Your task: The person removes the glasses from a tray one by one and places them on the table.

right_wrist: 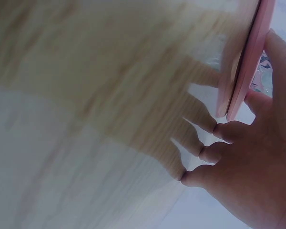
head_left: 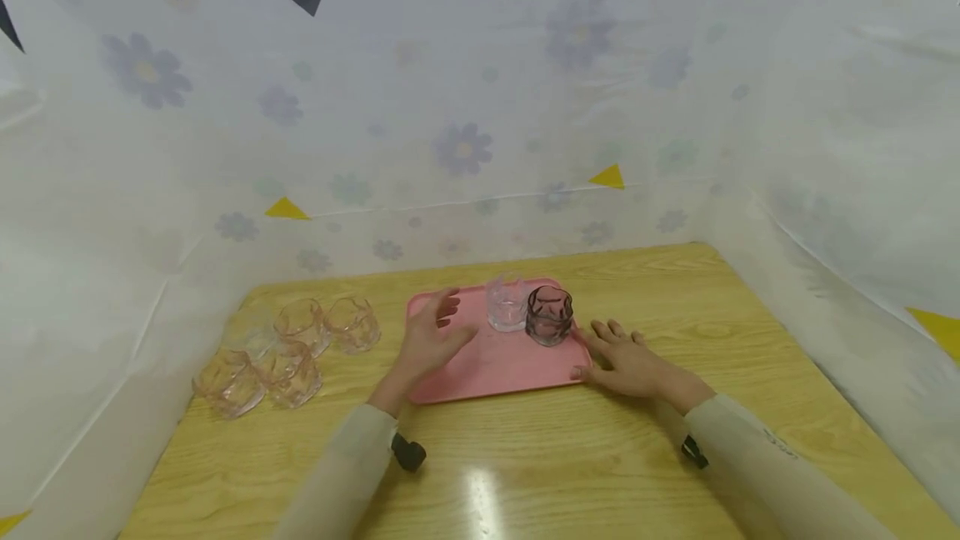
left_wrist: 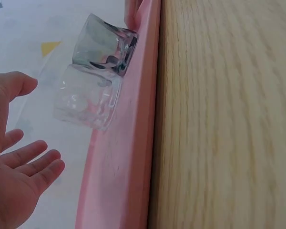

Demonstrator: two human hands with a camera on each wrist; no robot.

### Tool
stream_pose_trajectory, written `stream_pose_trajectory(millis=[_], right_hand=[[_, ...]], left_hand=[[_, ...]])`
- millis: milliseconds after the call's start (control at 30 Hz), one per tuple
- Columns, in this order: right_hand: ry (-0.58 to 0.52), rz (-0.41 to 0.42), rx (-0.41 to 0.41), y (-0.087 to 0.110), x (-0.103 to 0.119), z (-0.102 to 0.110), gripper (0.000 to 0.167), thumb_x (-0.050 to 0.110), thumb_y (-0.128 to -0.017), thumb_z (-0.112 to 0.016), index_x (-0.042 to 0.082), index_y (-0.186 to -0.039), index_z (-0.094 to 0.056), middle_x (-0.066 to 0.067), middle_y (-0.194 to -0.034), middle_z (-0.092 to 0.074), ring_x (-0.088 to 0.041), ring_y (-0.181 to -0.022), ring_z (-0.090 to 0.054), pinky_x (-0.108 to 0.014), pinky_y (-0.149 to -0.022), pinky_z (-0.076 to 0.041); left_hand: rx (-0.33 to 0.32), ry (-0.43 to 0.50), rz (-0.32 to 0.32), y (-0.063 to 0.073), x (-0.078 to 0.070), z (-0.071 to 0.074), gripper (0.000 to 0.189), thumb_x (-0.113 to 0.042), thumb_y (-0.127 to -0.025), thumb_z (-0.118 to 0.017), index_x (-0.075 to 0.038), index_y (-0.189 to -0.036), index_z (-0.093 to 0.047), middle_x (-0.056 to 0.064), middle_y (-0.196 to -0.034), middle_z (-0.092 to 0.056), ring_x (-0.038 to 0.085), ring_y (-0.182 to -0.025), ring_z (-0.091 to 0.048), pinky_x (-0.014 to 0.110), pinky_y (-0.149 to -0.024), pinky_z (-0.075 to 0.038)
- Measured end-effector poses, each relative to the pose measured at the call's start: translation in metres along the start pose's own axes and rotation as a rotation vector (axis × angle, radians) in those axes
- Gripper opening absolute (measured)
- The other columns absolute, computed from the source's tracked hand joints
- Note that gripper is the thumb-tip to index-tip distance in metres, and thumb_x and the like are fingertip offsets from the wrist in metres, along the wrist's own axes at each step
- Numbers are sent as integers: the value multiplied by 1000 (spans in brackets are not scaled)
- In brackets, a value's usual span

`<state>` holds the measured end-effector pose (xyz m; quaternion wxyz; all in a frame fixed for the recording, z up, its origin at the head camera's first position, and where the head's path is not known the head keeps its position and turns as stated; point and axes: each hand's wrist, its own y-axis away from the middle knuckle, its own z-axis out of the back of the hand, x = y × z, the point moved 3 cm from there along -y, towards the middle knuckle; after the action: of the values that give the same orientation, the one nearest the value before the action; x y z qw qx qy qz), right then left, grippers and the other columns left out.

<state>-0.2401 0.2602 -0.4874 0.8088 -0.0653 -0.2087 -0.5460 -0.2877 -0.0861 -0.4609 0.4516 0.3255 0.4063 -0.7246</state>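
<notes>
A pink tray (head_left: 495,369) lies on the table, with a clear glass (head_left: 507,307) and a smoky grey glass (head_left: 550,317) side by side near its far right part. My left hand (head_left: 435,336) is over the tray's left part, thumb and fingers spread apart, nothing between them. In the left wrist view its palm and fingers show short of the clear glass (left_wrist: 88,98). My right hand (head_left: 626,361) rests at the tray's right edge, fingers spread. Its thumb and index finger are at the tray rim (right_wrist: 248,67), and the other fingertips touch the tabletop in the right wrist view.
Several glasses stand grouped left of the tray, among them a pinkish glass (head_left: 354,325) and a clear glass (head_left: 251,330). The wooden table (head_left: 540,457) is enclosed by white flower-printed sheeting (head_left: 420,107) at the back and sides.
</notes>
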Motion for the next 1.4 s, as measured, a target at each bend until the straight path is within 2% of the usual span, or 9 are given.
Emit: stream_pose_trajectory(millis=[200,300,467,600,833,1000,1400], right_hand=[[-5,3,9,0,2,1,82,63,-103,-55,20,-168,-29,-29,-172,-20,-58,-158,-10,-84,-118,-8],[-8,-2,12,0,3,2,81,62,-104,-55,20,-168,-29,-29,-172,-19,-57,-158,-9,-84,-118,-7],[-9,-5,13,1,4,2,81,61,-104,-55,20,-168,-28,-28,-172,-19,-58,-158,-9,-84,-118,-7],[1,-1,7,1,5,3,81,61,-104,-55,19,-168,-29,-29,-172,-20,-58,-158,-10,-84,-118,-9],[5,0,7,2,6,3,81,59,-104,-56,17,-168,-29,-30,-172,-20,-58,-158,-10,-83,-119,-8],[2,0,12,2,5,2,80,59,-105,-55,17,-168,-29,-30,-172,-20,-58,-158,-10,-84,-118,-8],[11,-6,10,0,3,1,82,62,-104,-54,18,-168,-30,-30,-172,-20,-58,-158,-11,-84,-119,-8]], left_hand=[[24,22,20,-10,0,-18,72,-22,-95,-80,-5,-157,-47,26,-147,-60,40,-136,-59,54,-114,-50],[25,13,35,-14,2,-25,73,-24,-95,-80,-10,-158,-46,23,-149,-60,38,-137,-59,53,-114,-50],[15,-10,48,-20,4,-36,75,-25,-94,-80,-10,-159,-45,18,-152,-58,38,-139,-58,51,-114,-50],[10,-11,51,-25,5,-41,78,-29,-95,-80,-7,-160,-43,17,-155,-56,39,-139,-58,51,-115,-50],[8,-6,59,-32,8,-48,82,-31,-94,-81,-3,-160,-41,24,-149,-59,41,-135,-60,53,-112,-51],[21,-13,49,-38,11,-55,80,-29,-94,-80,1,-158,-43,24,-147,-61,40,-134,-61,52,-110,-53],[27,-43,58,-48,15,-65,78,-33,-93,-81,-6,-158,-45,21,-144,-64,36,-125,-66,52,-102,-57]])
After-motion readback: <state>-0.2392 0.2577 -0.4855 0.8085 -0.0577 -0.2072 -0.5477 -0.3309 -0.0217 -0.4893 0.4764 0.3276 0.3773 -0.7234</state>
